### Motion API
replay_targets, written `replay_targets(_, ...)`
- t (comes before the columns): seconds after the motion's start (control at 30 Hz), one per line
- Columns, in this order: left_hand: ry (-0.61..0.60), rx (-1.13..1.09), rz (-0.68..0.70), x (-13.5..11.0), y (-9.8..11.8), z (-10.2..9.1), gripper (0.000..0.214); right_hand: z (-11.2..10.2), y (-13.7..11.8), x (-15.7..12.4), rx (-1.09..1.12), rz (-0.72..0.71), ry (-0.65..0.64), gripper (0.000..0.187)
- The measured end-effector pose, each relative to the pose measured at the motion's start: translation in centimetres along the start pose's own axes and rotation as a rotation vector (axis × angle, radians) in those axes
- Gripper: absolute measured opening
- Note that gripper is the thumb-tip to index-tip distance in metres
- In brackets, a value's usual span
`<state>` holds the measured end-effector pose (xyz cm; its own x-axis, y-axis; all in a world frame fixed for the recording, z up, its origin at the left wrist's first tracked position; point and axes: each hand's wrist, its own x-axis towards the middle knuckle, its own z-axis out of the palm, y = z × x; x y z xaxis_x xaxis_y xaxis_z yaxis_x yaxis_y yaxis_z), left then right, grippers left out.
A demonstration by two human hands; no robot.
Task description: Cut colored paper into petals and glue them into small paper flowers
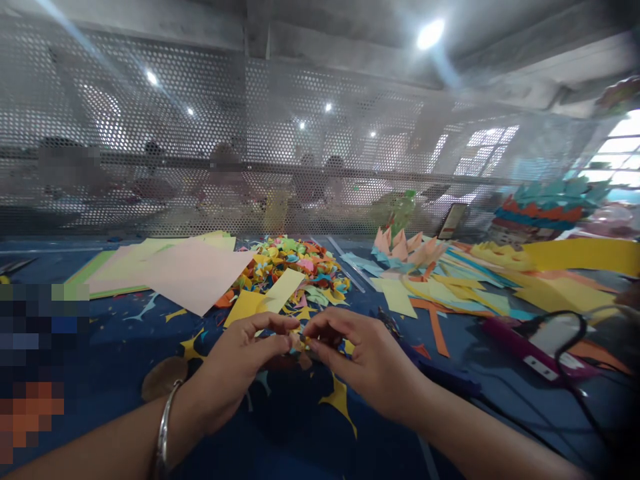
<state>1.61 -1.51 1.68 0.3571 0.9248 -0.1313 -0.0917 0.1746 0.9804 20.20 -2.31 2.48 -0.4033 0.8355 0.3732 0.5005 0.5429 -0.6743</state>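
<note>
My left hand (239,363) and my right hand (361,357) meet over the blue table (280,427), fingertips pinched together on a small piece of coloured paper (300,342). The piece is mostly hidden by the fingers; yellow and pale blue edges show. A metal bangle (165,427) sits on my left wrist. Just beyond the hands lies a heap of small coloured paper scraps (295,267), with a yellow strip (280,293) leaning on it.
Pale pink and yellow paper sheets (185,270) lie at the left. Cut and folded paper shapes (440,273) spread to the right, near a magenta tool with a black cable (530,347). A perforated metal screen (300,167) stands behind the table, with people beyond it.
</note>
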Motion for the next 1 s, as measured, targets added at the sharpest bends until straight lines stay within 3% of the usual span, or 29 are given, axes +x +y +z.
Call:
replay_targets(0.1,0.026,-0.034,-0.019,-0.12,0.02,0.09,0.023,0.03,0.15,-0.04,-0.010,-0.021,0.010,0.008)
replay_targets(0.37,-0.042,-0.047,-0.045,-0.16,0.12,0.35,0.008,0.07,0.08,-0.13,-0.015,-0.047,0.005,0.009)
replay_targets(1.0,-0.031,0.089,-0.035,-0.21,0.33,0.49,0.017,0.05,-0.18,-0.18,0.002,-0.088,-0.016,0.014)
